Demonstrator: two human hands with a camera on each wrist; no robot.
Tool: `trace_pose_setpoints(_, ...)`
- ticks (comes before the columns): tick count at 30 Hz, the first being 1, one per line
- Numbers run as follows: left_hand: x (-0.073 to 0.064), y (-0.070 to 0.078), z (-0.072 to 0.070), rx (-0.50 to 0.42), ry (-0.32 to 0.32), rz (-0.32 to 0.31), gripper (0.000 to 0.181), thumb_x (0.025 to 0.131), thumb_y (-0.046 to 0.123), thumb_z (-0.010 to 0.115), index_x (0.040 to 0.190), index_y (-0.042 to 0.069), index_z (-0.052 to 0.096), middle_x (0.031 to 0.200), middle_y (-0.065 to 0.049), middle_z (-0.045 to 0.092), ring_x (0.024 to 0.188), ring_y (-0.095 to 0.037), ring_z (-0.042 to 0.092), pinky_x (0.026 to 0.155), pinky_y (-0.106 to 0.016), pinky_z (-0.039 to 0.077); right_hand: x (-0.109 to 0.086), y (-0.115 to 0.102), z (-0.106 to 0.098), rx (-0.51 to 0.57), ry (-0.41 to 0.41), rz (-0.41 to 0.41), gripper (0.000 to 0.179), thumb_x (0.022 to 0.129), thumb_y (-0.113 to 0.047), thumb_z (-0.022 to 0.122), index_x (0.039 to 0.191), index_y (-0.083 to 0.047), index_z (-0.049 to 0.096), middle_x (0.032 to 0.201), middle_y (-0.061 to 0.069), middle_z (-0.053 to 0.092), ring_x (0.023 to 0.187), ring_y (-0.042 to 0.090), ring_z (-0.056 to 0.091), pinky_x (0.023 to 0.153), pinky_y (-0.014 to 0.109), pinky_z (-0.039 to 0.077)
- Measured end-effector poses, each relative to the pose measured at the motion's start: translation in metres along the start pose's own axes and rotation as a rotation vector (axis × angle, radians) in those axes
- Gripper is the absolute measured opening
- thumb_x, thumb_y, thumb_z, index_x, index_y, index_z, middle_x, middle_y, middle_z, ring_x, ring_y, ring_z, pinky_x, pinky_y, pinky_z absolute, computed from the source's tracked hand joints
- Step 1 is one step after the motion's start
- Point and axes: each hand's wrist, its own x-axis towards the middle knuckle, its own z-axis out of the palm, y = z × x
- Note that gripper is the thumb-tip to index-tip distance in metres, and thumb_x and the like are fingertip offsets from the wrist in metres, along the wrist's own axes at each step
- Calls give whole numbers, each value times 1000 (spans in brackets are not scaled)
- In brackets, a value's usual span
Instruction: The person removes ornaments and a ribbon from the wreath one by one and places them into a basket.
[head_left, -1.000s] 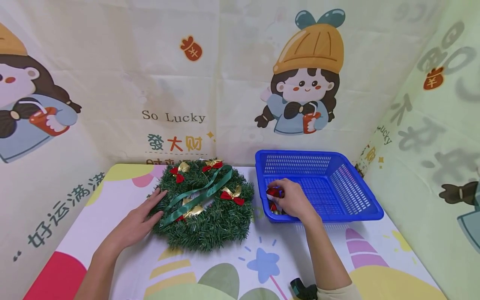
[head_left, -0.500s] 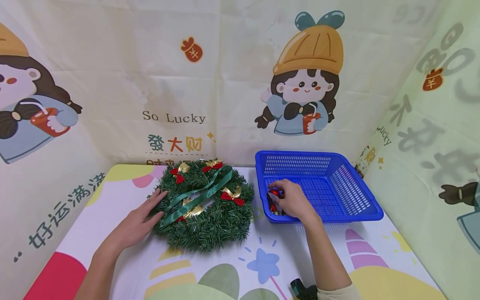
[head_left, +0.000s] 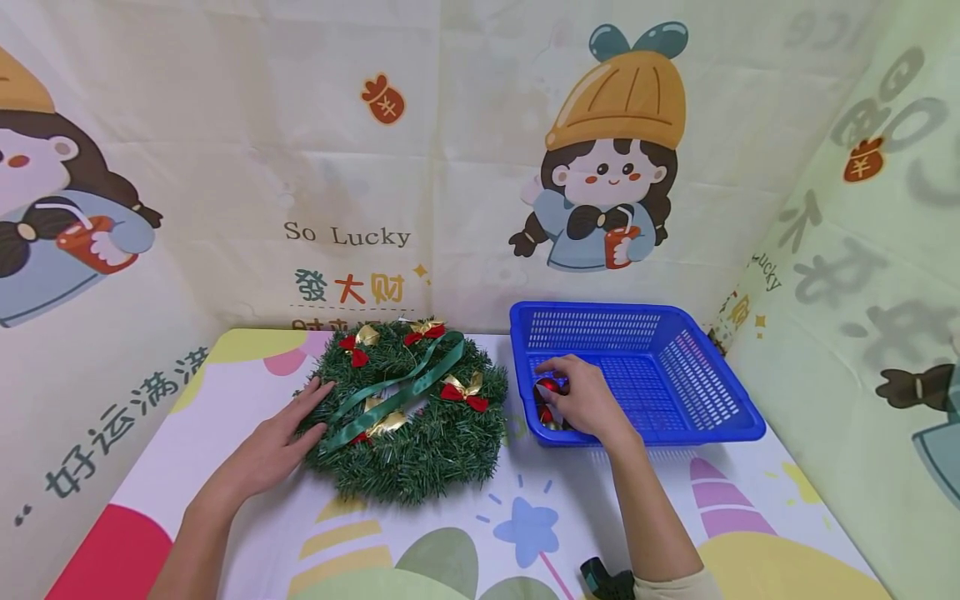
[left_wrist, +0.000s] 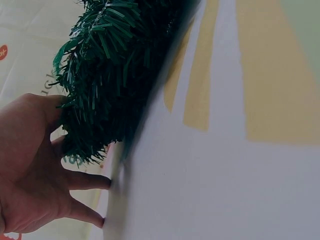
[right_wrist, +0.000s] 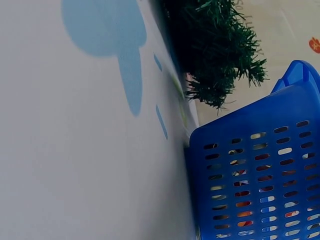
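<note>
A green Christmas wreath (head_left: 420,467) with red and gold bows and a loose green ribbon (head_left: 390,404) lies on the table, left of the middle. My left hand (head_left: 270,450) rests against its left side, fingers spread and fairly straight; the left wrist view shows the fingers at the wreath's edge and the table. Inside the left end of a blue basket (head_left: 645,437), my right hand (head_left: 587,400) has its fingers and thumb curled round a shiny red Christmas ball (head_left: 550,386). More small red and gold ornaments (head_left: 546,414) sit below it, partly hidden by the hand.
The basket stands right of the wreath, a narrow gap between them; its perforated wall (right_wrist: 260,180) fills part of the right wrist view. A black device (head_left: 609,581) lies by the right forearm at the near edge. Printed cloth walls (head_left: 472,208) close off the back and sides.
Both hands stay almost in place. Within the right hand's grip, the red ball has turned or shifted slightly and shows more of its shiny surface than a second ago.
</note>
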Motion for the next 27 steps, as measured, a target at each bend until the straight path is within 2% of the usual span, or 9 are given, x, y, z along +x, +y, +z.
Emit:
trace_pose_setpoints(8, -1, 1, -1, -3, -2, -8, 62, 110, 32, 53, 166, 19, 29, 173, -22, 17, 150, -59, 26, 112, -77, 30, -1, -3, 0, 17, 23, -5, 30, 95, -8, 74, 125, -7, 73, 127, 19, 68, 96, 30, 67, 89, 48, 61)
trace_pose_setpoints(16, 0, 0, -1, -4, -5, -6, 62, 110, 32, 52, 166, 18, 29, 173, -22, 17, 150, -59, 25, 113, -77, 28, -2, -4, -1, 65, 90, -29, 29, 95, -5, 73, 124, -9, 73, 125, 17, 68, 107, 36, 70, 90, 50, 62)
trace_pose_setpoints(20, 0, 1, -2, -7, -5, -9, 62, 110, 32, 52, 166, 18, 29, 173, -23, 17, 151, -59, 25, 114, -77, 28, -2, -6, 0, 71, 120, -39, 30, 95, -7, 74, 125, -9, 73, 127, 17, 68, 103, 35, 72, 87, 49, 63)
trace_pose_setpoints(24, 1, 1, 0, -13, -10, -14, 62, 110, 32, 52, 166, 18, 29, 173, -22, 17, 151, -59, 24, 114, -78, 27, -2, -9, 0, 85, 168, -68, 31, 95, -7, 75, 126, -9, 73, 125, 17, 69, 98, 34, 72, 83, 49, 63)
trace_pose_setpoints(27, 1, 1, 0, -11, -10, -22, 62, 111, 33, 52, 166, 18, 28, 173, -21, 16, 151, -59, 24, 114, -78, 27, 0, -12, 1, 113, 195, -102, 32, 95, -6, 74, 126, -7, 72, 124, 18, 69, 101, 33, 71, 85, 51, 63)
